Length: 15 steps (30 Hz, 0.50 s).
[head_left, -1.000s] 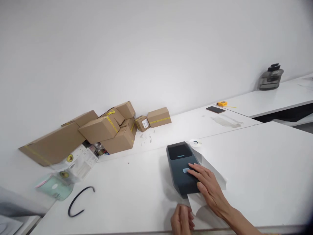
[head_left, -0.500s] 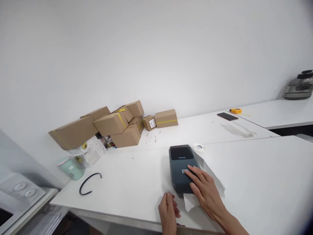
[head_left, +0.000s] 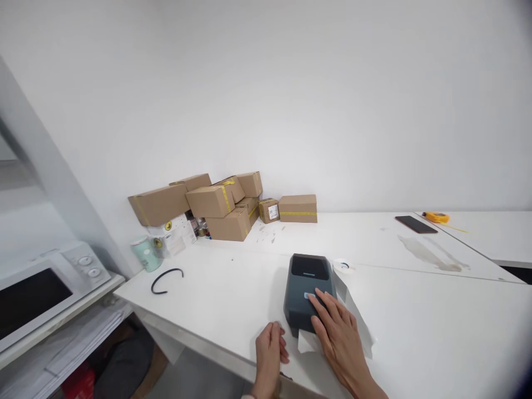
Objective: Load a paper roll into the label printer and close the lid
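A dark blue-grey label printer (head_left: pixel 297 305) lies on the white table, with a glossy black panel at its far end and a light blue button near its middle. My right hand (head_left: pixel 338 332) rests on its right side, fingers stretched and apart, a fingertip at the button. White paper (head_left: pixel 358 316) runs along the printer's right side, and another piece of it shows at the near end. Just left of the printer's near end, my left hand (head_left: pixel 270 352) is loosely closed near the table's front edge, with nothing visible in its fingers.
Behind the printer lies a white roll (head_left: pixel 344 266). Cardboard boxes (head_left: pixel 226 224) are piled against the wall. A green canister (head_left: pixel 146 254) and a black curved band (head_left: pixel 166 271) are to the left, beside a microwave (head_left: pixel 54 288). A phone (head_left: pixel 415 224) and yellow tape measure (head_left: pixel 436 216) lie far right.
The view has turned left, bringing more of the microwave in and taking the glass jug out at right. My right hand stays on the printer; my left hand remains loosely closed beside it.
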Available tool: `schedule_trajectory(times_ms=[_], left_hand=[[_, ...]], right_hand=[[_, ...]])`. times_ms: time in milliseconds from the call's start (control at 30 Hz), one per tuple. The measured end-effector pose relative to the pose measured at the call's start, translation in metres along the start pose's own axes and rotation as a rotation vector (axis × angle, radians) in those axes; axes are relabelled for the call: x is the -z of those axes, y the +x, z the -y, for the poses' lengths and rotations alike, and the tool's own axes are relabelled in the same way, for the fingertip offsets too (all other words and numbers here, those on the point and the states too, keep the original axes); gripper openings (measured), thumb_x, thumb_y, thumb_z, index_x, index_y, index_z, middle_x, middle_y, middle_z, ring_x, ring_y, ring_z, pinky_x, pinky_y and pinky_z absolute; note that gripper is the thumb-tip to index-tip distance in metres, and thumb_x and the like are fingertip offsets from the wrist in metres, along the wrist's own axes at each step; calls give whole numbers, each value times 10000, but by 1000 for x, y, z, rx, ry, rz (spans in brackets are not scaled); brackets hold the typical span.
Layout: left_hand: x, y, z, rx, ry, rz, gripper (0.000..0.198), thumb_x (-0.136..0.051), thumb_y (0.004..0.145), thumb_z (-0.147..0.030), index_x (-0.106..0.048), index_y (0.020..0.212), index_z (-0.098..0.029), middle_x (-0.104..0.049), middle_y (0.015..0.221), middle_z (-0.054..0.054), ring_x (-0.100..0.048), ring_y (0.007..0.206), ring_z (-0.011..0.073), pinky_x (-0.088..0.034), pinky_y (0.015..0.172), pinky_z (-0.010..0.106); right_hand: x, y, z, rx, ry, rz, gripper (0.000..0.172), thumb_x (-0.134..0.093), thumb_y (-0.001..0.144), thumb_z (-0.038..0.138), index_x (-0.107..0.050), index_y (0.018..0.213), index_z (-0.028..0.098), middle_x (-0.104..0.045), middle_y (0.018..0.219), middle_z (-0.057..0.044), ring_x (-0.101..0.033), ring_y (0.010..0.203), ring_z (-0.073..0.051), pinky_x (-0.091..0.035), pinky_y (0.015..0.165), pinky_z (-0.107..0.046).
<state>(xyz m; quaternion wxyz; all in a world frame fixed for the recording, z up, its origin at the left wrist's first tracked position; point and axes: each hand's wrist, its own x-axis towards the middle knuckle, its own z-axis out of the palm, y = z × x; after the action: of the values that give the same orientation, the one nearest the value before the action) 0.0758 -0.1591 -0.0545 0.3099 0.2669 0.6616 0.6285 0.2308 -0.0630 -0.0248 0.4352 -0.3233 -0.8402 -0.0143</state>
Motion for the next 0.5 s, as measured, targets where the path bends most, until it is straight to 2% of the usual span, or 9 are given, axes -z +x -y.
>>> schedule_trajectory(times_ms=[333,500], left_hand=[[-1,-3,0,-29,15,-8,711,-476,717,-836,-602,730,-136,-507,542,-38,-480,393,78,-384,381,208],[-4,5,9,0,18,-14,755,-448,663,-894,-570,662,-149,-472,504,-44,-427,335,71,-307,338,215]], right_hand=[[-4,-2,0,-18,19,-31,393,-419,984,385,-534,1353,312,-597,1383,-14,-534,1254,-262,-425,914,-391],[-8,0,-5,42,-25,-109,419,-439,962,386,-533,1366,322,-607,1375,4,-568,1218,-253,-450,883,-365]])
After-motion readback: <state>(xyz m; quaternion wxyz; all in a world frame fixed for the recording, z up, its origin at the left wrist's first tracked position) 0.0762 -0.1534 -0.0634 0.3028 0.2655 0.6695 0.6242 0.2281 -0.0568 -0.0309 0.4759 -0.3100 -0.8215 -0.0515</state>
